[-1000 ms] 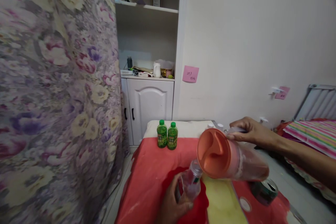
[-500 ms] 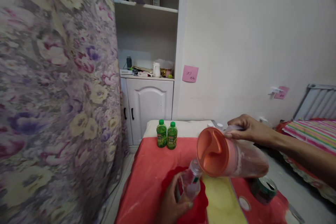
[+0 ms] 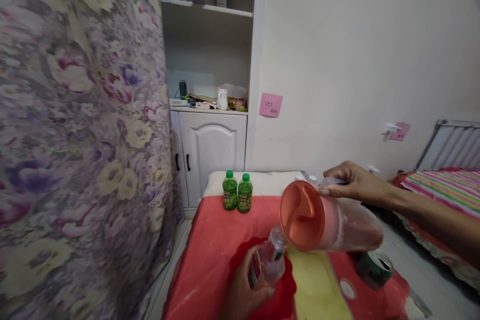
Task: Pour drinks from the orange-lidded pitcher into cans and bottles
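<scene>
In my left hand [image 3: 249, 285] is a clear plastic bottle [image 3: 272, 262], uncapped and tilted, its neck leaning right. My right hand [image 3: 343, 180] grips the handle of a clear pitcher [image 3: 356, 227] with an orange lid [image 3: 302, 215]. The pitcher lies nearly on its side, brownish liquid along its lower wall, and its lid edge is at the bottle's mouth. Whether liquid is flowing between them I cannot tell. Under the pitcher's far right end stands an opened dark green can [image 3: 375, 269].
Two green bottles [image 3: 237, 195] with green caps stand at the back of the table with a red cover [image 3: 210, 240]. A yellow sheet [image 3: 318, 285] and a white round lid [image 3: 348, 289] lie near the front. A floral curtain [image 3: 82, 135] hangs left; a bed [image 3: 450, 185] is right.
Both hands keep their hold, with the pitcher and bottle in nearly the same pose. The whole view has shifted very slightly.
</scene>
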`<state>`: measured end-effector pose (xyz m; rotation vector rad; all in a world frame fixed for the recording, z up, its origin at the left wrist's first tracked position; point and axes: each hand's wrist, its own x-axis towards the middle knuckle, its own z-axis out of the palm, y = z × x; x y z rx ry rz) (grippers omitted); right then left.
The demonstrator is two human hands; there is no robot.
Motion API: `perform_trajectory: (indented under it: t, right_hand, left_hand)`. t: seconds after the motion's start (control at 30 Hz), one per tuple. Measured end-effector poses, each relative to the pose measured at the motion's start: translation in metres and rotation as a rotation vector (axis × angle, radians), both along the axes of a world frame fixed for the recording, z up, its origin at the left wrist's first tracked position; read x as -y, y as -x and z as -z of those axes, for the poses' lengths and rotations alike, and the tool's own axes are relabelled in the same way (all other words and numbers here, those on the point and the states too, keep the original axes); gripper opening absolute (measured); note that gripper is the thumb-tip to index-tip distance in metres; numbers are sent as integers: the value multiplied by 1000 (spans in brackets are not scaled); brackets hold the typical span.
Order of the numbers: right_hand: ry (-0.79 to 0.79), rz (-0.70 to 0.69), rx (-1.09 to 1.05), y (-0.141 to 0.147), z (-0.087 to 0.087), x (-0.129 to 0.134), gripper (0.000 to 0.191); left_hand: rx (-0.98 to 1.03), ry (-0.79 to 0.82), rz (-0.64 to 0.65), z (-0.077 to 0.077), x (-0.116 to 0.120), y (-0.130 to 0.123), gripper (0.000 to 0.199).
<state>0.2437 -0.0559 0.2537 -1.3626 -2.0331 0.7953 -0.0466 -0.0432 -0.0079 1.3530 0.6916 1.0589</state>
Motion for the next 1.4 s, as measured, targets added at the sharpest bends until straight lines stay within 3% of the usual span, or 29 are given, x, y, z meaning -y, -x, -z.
perform_trajectory:
  t: [1.4]
  right_hand:
    - [-19,23,49,1,-6,1,40]
  left_hand:
    - [-3,14,-33,0,-1,1,74]
